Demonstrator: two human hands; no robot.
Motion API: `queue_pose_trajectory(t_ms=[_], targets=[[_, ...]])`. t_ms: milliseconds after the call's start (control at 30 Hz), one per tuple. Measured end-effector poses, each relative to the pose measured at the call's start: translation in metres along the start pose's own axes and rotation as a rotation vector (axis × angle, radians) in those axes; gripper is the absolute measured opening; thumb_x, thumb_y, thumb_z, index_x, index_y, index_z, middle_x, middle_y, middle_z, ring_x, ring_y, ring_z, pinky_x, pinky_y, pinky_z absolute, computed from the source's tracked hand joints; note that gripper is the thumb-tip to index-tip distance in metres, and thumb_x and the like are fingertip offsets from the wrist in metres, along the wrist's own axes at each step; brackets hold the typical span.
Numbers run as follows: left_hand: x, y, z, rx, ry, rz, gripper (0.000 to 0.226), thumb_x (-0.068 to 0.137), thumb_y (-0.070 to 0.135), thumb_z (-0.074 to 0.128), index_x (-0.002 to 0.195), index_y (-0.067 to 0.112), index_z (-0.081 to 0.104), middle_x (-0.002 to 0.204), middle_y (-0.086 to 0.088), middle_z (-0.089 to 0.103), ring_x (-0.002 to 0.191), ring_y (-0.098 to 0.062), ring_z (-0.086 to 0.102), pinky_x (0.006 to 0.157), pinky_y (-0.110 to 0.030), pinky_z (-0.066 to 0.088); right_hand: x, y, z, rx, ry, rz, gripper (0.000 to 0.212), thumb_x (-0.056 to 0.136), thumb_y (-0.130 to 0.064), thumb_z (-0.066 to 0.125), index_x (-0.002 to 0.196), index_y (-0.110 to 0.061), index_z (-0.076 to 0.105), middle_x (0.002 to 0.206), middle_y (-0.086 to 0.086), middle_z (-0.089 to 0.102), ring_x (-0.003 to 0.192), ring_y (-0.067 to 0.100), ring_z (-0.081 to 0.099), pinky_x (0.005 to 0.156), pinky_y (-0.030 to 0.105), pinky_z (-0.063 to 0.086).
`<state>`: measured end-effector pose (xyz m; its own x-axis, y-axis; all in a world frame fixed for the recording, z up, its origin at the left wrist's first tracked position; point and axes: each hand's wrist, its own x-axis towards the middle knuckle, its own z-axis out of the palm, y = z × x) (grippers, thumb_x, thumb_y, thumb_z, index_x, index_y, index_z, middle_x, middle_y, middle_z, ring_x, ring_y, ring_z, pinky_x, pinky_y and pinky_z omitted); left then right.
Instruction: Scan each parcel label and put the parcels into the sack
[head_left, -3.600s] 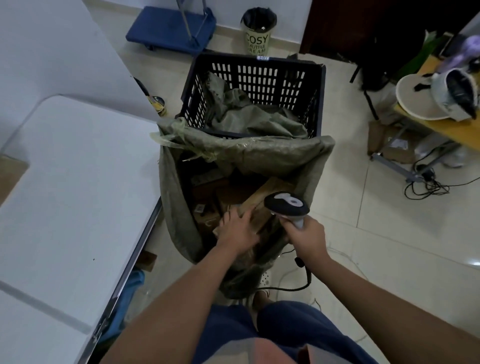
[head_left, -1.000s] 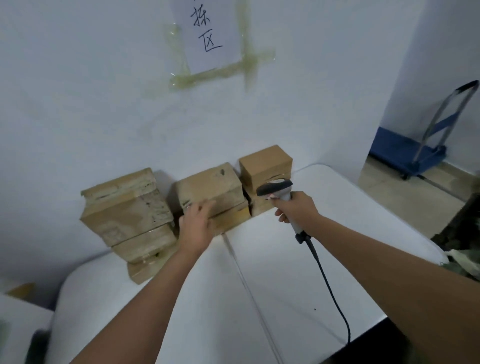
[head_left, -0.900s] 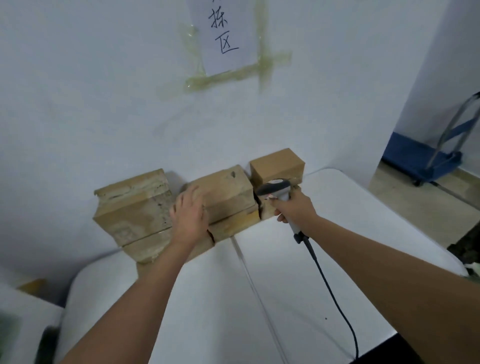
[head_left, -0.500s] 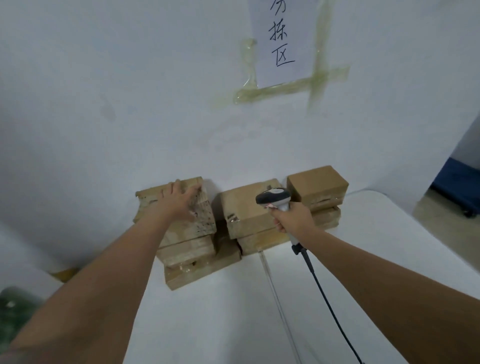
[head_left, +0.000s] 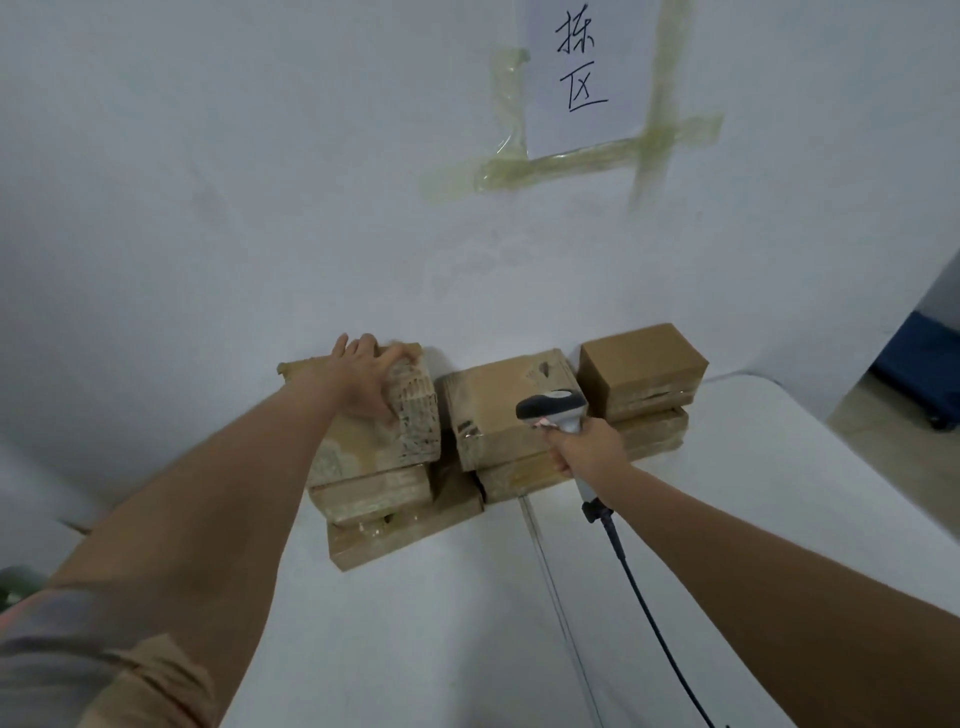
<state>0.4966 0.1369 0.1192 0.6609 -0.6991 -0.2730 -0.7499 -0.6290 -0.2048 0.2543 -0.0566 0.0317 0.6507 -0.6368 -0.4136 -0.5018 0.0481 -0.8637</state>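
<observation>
Both forearms are bare down to the left hand (head_left: 363, 382) and the right hand (head_left: 587, 449). A short sleeve (head_left: 78, 665) covers the left upper arm (only the corner of the frame catches it). It is loose cloth, seemingly banded in grey and tan.

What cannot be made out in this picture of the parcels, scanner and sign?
All in the head view:
- Sign: top cut off by the upper edge.
- Top left parcel: print on its side blurred; left hand covers its top.
- Scanner: handle hidden in the right hand.
- Cable: runs off the bottom edge.
</observation>
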Motion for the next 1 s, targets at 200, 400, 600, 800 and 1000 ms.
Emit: queue_pose_trajectory(t_ms=[200,400,600,800,1000], targets=[[-0.029,0.013,-0.012,-0.091,0.183,0.040,0.112,0.069,0.068,0.072,0.152,0.045,0.000,0.145,-0.016,0.026,0.135,-0.040,0.029,0.113,-0.049,0.019,0.003,0.029,-0.013,0.097,0.020,0.055,0.028,0.090,-0.029,0.069,0.095,-0.001,0.066,0.074,0.009,0.066,0.062,0.018,0.059,0.064,0.030,0.052],[-0.074,0.079,-0.026,-0.228,0.334,0.212,0.115,0.066,0.075,0.066,0.153,0.047,-0.006,0.147,-0.012,0.028,0.136,-0.035,0.026,0.110,-0.050,0.020,-0.020,0.067,-0.043,0.217,0.210,0.102,0.023,0.087,-0.028,0.073,0.084,-0.006,0.065,0.072,0.010,0.069,0.061,0.018,0.062,0.060,0.026,0.052],[-0.106,0.182,0.000,-0.164,0.153,0.448,0.113,0.072,0.050,0.076,0.152,0.050,-0.004,0.150,-0.013,0.017,0.136,-0.033,0.021,0.112,-0.047,0.018,-0.050,0.103,-0.094,0.273,0.315,0.164,0.023,0.085,-0.025,0.074,0.086,-0.004,0.065,0.073,0.012,0.070,0.062,0.019,0.063,0.060,0.028,0.051],[-0.101,0.258,0.058,-0.103,0.159,0.601,0.109,0.073,0.067,0.068,0.152,0.051,-0.005,0.153,-0.017,0.015,0.142,-0.033,0.013,0.118,-0.051,0.007,-0.086,0.145,-0.132,0.274,0.395,0.224,0.020,0.085,-0.023,0.072,0.082,-0.004,0.065,0.071,0.011,0.070,0.059,0.018,0.064,0.058,0.026,0.050],[-0.103,0.312,0.129,-0.148,0.328,0.370,0.116,0.065,0.069,0.074,0.153,0.046,0.003,0.151,-0.026,0.028,0.140,-0.046,0.030,0.116,-0.058,0.020,-0.118,0.178,-0.154,0.260,0.428,0.241,0.021,0.086,-0.026,0.071,0.083,-0.007,0.066,0.071,0.009,0.070,0.060,0.016,0.064,0.064,0.028,0.054]])
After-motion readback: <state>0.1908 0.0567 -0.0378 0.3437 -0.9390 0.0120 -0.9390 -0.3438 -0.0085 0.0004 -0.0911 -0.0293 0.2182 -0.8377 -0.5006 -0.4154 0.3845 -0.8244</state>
